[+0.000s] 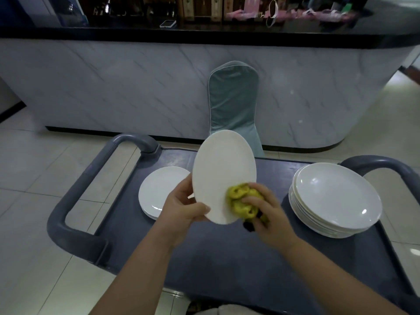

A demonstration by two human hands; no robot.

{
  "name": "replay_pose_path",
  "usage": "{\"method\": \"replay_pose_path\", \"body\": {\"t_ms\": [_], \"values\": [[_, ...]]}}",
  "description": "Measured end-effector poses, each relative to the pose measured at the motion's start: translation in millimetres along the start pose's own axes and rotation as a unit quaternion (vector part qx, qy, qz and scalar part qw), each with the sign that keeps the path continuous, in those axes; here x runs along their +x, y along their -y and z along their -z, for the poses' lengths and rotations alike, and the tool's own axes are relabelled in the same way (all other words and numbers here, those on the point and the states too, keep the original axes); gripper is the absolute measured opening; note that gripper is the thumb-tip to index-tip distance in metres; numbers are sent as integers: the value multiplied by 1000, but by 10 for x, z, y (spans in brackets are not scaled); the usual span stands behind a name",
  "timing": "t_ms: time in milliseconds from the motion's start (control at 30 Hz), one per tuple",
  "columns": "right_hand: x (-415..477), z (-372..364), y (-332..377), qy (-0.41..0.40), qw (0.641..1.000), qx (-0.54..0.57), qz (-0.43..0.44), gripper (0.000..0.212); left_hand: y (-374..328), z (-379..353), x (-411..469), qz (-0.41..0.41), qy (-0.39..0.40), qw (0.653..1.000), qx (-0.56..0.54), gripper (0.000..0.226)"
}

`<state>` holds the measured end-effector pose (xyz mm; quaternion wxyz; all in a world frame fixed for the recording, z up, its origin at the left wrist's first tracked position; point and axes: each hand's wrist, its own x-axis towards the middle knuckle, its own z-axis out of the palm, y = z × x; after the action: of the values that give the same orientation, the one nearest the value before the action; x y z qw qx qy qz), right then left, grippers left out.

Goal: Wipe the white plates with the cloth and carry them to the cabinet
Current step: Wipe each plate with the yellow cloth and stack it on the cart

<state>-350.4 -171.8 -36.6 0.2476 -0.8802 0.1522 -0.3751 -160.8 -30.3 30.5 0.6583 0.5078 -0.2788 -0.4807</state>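
My left hand [181,208] grips the lower left rim of a white plate [221,169], holding it tilted up on edge above the cart. My right hand [267,211] is closed on a bunched yellow-green cloth [239,201], which presses against the plate's lower right face. A short stack of white plates [159,189] lies on the cart to the left, partly hidden behind my left hand. A taller stack of several white plates [334,198] sits on the cart at the right.
The plates rest on a blue-grey service cart [204,258] with looped handles at the left [95,178] and right [386,164]. Beyond it stand a covered chair [234,101] and a marble-fronted counter [113,87] with a phone [168,23] on top. Tiled floor surrounds the cart.
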Motion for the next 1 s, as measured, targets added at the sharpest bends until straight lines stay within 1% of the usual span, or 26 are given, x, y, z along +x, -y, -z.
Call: {"method": "replay_pose_path", "body": {"t_ms": [67,100,133,167,200,233,300,367,400,433,467,533,567,633,667,733,800,867,900,933,1000], "values": [[181,187,-164,-66,995,-21,-70,39,68,-63,-29,14,1,1000,19,67],[359,238,-188,-110,990,-31,-82,34,95,-114,-38,24,4,999,27,66],[566,243,-147,-145,986,-33,-75,33,112,-168,-32,31,8,999,33,65],[742,194,-43,-164,984,-23,-61,34,121,-210,-19,33,14,999,36,64],[851,106,92,-162,986,-9,-40,36,117,-235,-4,33,19,999,33,64],[860,8,210,-144,990,-2,-12,40,101,-245,9,30,21,999,23,63],[600,-136,307,-78,996,-7,48,46,56,-196,27,23,16,1000,5,63],[195,-83,177,-9,996,-25,90,48,39,-118,24,21,3,1000,9,68],[35,5,56,11,995,-37,90,48,43,-89,12,20,-9,1000,14,69],[-55,105,-50,12,997,-44,61,47,54,-75,-2,18,-23,999,21,66],[-81,196,-139,-7,999,-46,11,44,63,-75,-15,16,-35,999,32,60],[9,320,-260,-80,991,-40,-97,34,77,-92,-4,8,-84,994,71,46],[106,367,-266,-113,985,-34,-127,30,76,-89,27,8,-125,988,86,41],[344,421,-206,-159,979,-10,-125,31,41,-47,102,14,-201,974,105,29],[459,430,-155,-172,979,7,-113,32,25,-20,137,11,-220,967,128,24],[664,397,30,-178,979,45,-94,36,11,13,187,-33,-209,952,221,23],[819,285,245,-130,989,40,-55,45,-16,-30,215,-103,-174,925,323,24],[924,151,399,-56,998,-36,-13,54,-53,-98,230,-167,-156,882,413,19],[952,112,401,-39,997,-72,1,54,-75,-124,237,-188,-156,866,437,19],[963,110,366,-34,996,-80,-3,54,-101,-124,235,-200,-160,855,450,19],[930,216,210,-35,997,-33,-60,53,-166,-70,218,-227,-177,835,468,16]]}}
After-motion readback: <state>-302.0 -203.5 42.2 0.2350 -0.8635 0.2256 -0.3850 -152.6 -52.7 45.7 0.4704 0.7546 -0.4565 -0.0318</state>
